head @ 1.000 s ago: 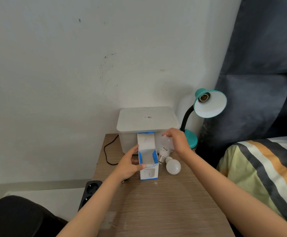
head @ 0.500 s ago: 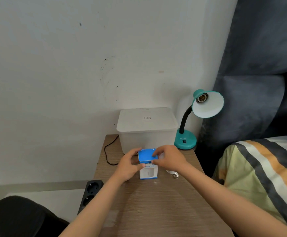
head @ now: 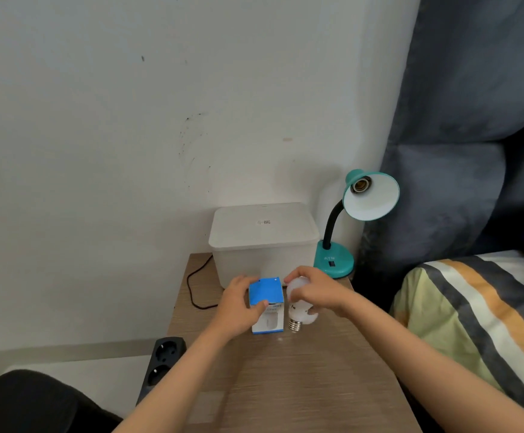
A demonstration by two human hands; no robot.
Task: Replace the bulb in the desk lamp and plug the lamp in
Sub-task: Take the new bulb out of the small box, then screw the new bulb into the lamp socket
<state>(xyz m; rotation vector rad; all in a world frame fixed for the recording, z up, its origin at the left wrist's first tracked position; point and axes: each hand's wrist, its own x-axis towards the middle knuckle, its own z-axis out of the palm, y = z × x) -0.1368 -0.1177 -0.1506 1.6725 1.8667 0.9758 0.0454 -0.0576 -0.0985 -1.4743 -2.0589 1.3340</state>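
Two hands work at the far half of a wooden bedside table (head: 285, 385), and everything the job needs is packed close around them. Largest is the white lidded bin (head: 263, 242) against the wall, with the teal desk lamp (head: 348, 226) just to its right; the lamp's shade tilts toward the person and its socket (head: 360, 184) is bare, probably turned that way so a bulb can go straight in. A black power strip (head: 163, 364) sits low beside the table's left edge, within reach for the plug, though the lamp's plug itself is not visible.

In front of the bin stands the small blue-topped bulb box (head: 267, 304), flap shut and upright. The left hand (head: 238, 304) wraps its left side, thumb across the front, steadying it.

The right hand (head: 316, 292) arches over the white bulb (head: 296, 304), fingers curled around the globe from above, screw base pointing down near the tabletop, just beside the box. Both forearms reach forward, wrists slightly bent.
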